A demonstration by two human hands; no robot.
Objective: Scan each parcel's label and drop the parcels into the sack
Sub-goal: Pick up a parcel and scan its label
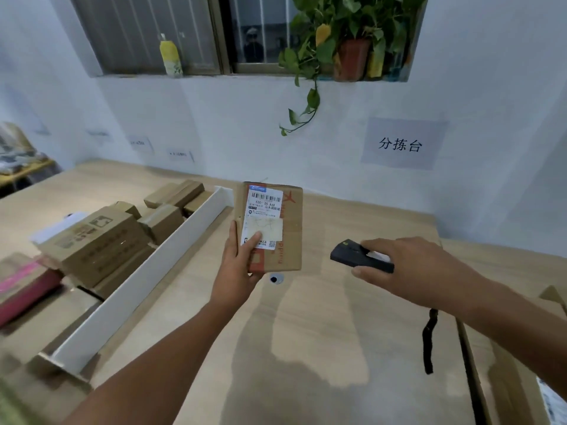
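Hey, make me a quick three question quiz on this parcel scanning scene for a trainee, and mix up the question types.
1. True or false: the left hand holds the cardboard parcel upright, shipping label toward the camera.
2. What does the right hand grip? A) a tape roll B) a black handheld scanner C) a pen
3. Fill in: the other cardboard boxes lie to the person's ____ of the white divider.
Key: 1 true; 2 B; 3 left.

Viewpoint: worn on the head, above the wooden table (337,348).
Direction: aimed forward and down, toward the wall (214,118).
Nearness: left hand (237,271) and right hand (408,265) are seen close.
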